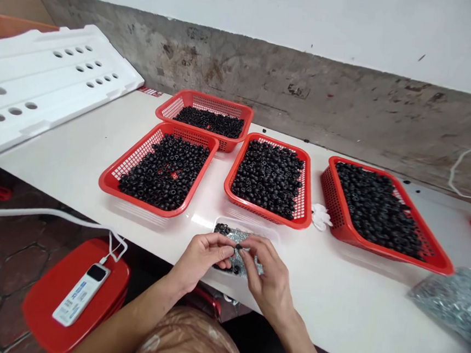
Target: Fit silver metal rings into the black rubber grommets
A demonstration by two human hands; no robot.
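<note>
Head view: left hand (203,254) and right hand (267,272), fingertips nearly closed, pinch one black piece (238,246), seemingly unfinished; plenty of loose black rings (266,174) lie in red baskets (106,180) from ten to two o'clock.

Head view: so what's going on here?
The person's left hand and right hand hold a small black piece at their fingertips, over a clear tray containing silvery bits and more black pieces. Around it on the white table stand four red baskets, all holding black pieces.
</note>
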